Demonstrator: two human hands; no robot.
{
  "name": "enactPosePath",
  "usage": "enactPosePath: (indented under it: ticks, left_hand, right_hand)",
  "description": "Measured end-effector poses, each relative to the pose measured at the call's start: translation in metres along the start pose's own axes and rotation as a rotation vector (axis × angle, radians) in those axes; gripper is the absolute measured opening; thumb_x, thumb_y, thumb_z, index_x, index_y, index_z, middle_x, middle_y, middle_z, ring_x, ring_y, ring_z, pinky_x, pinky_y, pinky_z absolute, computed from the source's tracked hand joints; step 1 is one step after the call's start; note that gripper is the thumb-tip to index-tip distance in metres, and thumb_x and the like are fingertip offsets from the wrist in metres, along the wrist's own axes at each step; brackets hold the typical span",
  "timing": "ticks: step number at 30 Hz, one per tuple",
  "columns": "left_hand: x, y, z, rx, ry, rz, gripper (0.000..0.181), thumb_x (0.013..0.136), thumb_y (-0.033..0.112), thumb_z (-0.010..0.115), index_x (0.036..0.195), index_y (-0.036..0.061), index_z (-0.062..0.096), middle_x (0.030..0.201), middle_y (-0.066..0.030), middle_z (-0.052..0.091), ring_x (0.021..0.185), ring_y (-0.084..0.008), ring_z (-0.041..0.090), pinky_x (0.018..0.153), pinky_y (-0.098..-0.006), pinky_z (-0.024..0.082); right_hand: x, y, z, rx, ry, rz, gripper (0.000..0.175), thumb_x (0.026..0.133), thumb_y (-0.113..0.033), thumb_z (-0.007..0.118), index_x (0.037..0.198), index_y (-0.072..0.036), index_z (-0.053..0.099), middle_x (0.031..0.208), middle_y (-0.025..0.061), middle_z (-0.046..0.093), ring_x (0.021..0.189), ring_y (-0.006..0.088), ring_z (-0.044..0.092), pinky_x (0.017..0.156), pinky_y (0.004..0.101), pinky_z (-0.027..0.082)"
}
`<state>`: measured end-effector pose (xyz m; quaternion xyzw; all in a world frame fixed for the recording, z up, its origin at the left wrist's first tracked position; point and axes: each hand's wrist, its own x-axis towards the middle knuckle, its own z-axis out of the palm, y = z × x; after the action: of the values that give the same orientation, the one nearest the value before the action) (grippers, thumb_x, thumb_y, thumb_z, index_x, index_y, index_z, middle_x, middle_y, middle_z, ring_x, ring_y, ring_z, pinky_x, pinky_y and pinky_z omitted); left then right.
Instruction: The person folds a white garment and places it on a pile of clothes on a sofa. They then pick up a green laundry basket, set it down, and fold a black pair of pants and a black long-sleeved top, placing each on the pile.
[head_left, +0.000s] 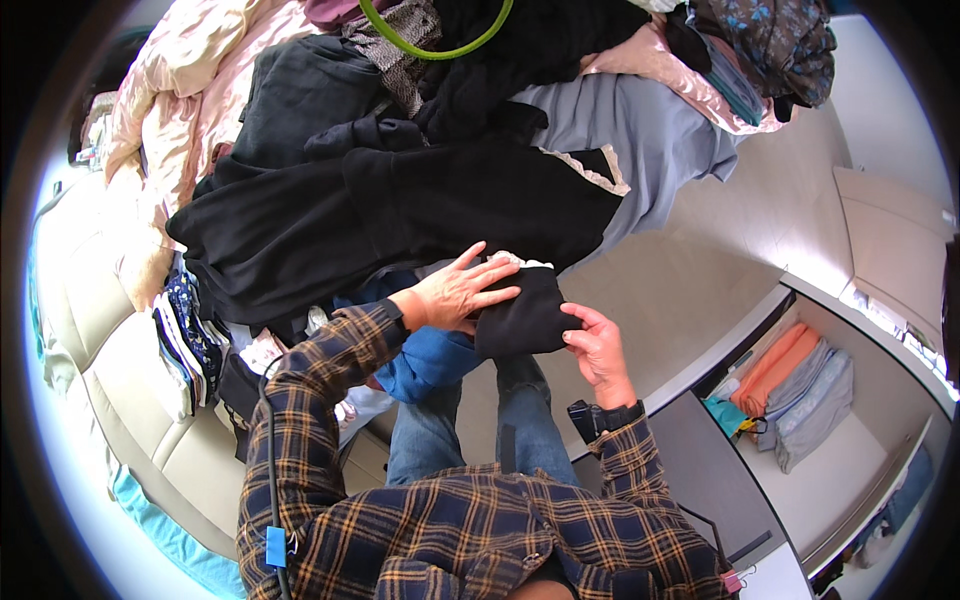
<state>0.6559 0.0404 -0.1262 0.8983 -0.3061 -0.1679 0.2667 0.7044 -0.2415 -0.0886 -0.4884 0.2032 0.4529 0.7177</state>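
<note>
A small folded black garment (525, 311) with white lace along its far edge is held up in front of my legs. My left hand (454, 294) lies across its left side, fingers spread over the top; the thumb is mostly hidden. With thumb and fingertips, my right hand (600, 349) pinches its right edge. Just beyond, a long black garment (390, 206) with a cream lace neckline is laid out over the clothes pile. Blue cloth (431, 364) bunches beneath my left hand.
Dark clothes (307, 90), grey-blue fabric (630, 135) and pink satin bedding (202, 82) are heaped ahead. Folded clothes (184, 337) stand on the cream padded seat (206, 442) at left. On the right, an opened compartment (840, 487) holds orange (776, 367) and grey (814, 401) folded garments.
</note>
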Motion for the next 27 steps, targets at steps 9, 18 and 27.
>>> enactPosePath:
  ticks: [9, 18, 27]
  left_hand:
    - [0.030, 0.004, 0.041, -0.307, 0.398, -0.256, 0.061, 0.072, 0.030, 0.068, 0.126, 0.0069, 0.052, 0.122, -0.0138, 0.057, 0.123, -0.0275, 0.051, 0.113, -0.0599, 0.013]
    - [0.064, -0.023, 0.041, -1.223, 0.898, -0.815, 0.054, 0.087, 0.029, 0.063, 0.126, -0.0053, 0.049, 0.116, -0.0187, 0.061, 0.110, -0.0258, 0.057, 0.096, -0.0342, 0.043]
    - [0.071, -0.067, 0.051, -1.036, 0.821, -1.015, 0.062, 0.085, 0.043, 0.065, 0.116, -0.0091, 0.052, 0.111, -0.0293, 0.062, 0.108, -0.0380, 0.060, 0.091, -0.0396, 0.047]
  right_hand:
    - [0.055, -0.065, 0.022, -0.062, -0.071, -0.023, 0.036, 0.080, 0.005, 0.058, 0.116, 0.003, 0.059, 0.099, 0.0107, 0.065, 0.085, 0.0182, 0.065, 0.074, 0.0326, 0.058]
    - [0.198, -0.098, 0.041, -0.159, 0.171, -0.269, 0.038, 0.083, -0.006, 0.065, 0.117, 0.007, 0.054, 0.099, 0.0116, 0.062, 0.088, 0.0228, 0.062, 0.073, 0.0369, 0.057]
    - [0.178, -0.071, 0.042, -1.507, 0.327, -1.212, 0.046, 0.080, -0.023, 0.070, 0.118, -0.001, 0.056, 0.120, 0.0145, 0.056, 0.115, 0.0340, 0.050, 0.098, 0.0443, 0.038]
